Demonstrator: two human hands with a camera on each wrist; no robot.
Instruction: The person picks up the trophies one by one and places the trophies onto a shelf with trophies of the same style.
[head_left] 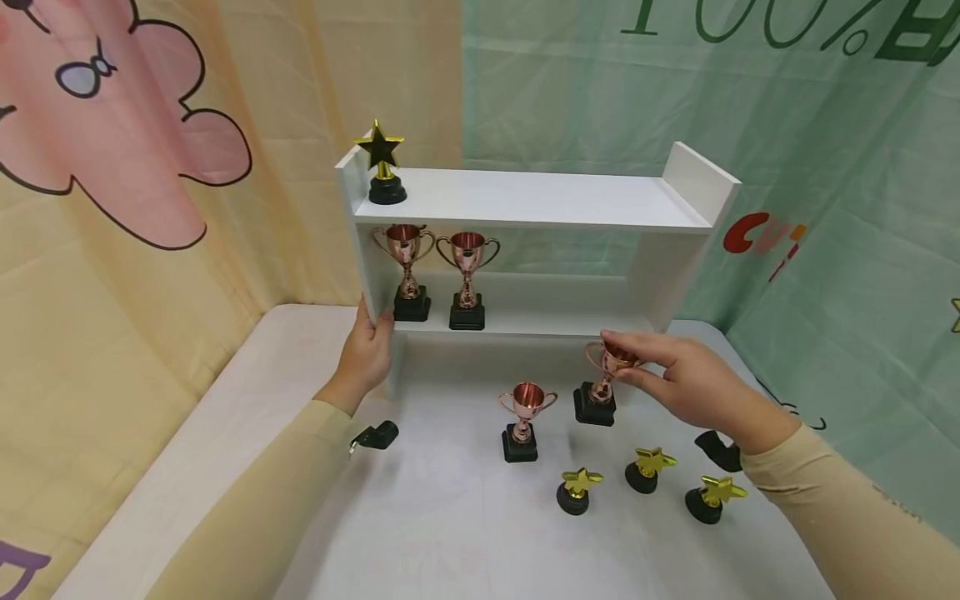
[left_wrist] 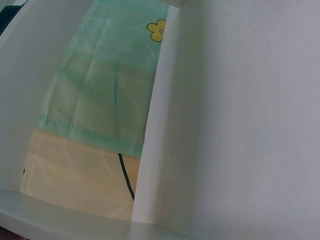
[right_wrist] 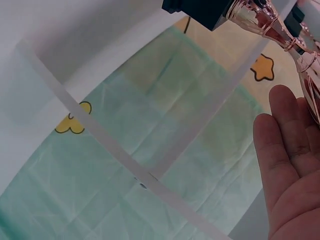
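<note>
My right hand (head_left: 678, 379) grips a rose-gold trophy cup (head_left: 602, 387) by its bowl, thumb and fingers on either side, in front of the shelf's lower right. The same trophy cup (right_wrist: 270, 25) shows its stem and black base in the right wrist view. My left hand (head_left: 366, 354) holds the left side panel of the white shelf (head_left: 517, 196) near its lower board. Two rose-gold cups, the left one (head_left: 406, 267) and the right one (head_left: 467, 275), stand on that board. A gold star trophy (head_left: 382, 162) stands at the top board's left end.
Another rose-gold cup (head_left: 522, 421) stands on the white table (head_left: 420, 525) before the shelf. Three small star trophies, a left one (head_left: 576, 492), a middle one (head_left: 647, 471) and a right one (head_left: 712, 500), are nearer me. Printed curtains (head_left: 555, 92) hang behind.
</note>
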